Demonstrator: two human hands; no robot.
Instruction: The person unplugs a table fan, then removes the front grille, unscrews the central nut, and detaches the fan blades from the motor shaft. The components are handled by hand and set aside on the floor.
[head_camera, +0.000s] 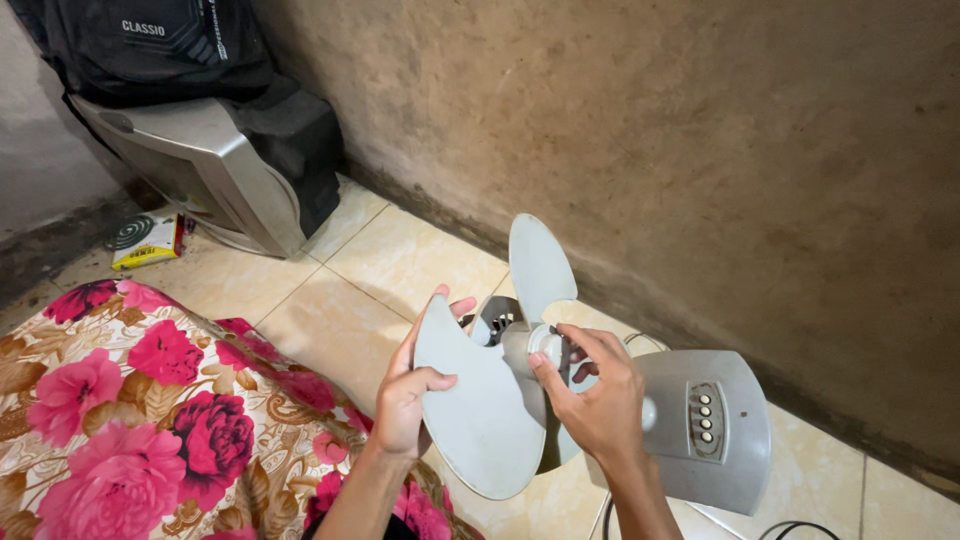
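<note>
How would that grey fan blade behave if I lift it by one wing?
The fan blade looks like thin moulded plastic, so probably light and slightly flexible. Its smooth surface may slip; the left hand pinches an edge, the right hand grips the hub.

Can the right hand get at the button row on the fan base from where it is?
Probably yes. The right hand grips the hub cap of the fan blade, and the button row on the grey base lies uncovered just beside it. It would have to let go of the hub first.
</note>
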